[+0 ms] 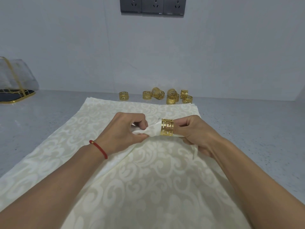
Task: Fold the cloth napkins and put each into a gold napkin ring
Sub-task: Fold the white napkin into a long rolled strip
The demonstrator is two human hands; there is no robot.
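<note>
Item: folded napkin (152,130), soft, limp, likely bunching; being threaded through gold ring (167,127) above the napkin stack (148,179). Left hand (125,131) pinching the protruding tip; right hand (193,131) gripping ring and trailing cloth. Best held at the tip. Spare rings (171,96) waiting behind.

A grey speckled stone worktop (247,129) runs back to a pale grey wall (66,38). High on the wall sits a row of three dark grey power sockets (153,4). At the worktop's far left edge stands a gold wire-framed stand with a black base (14,93), holding clear plastic-wrapped items (21,73).
</note>
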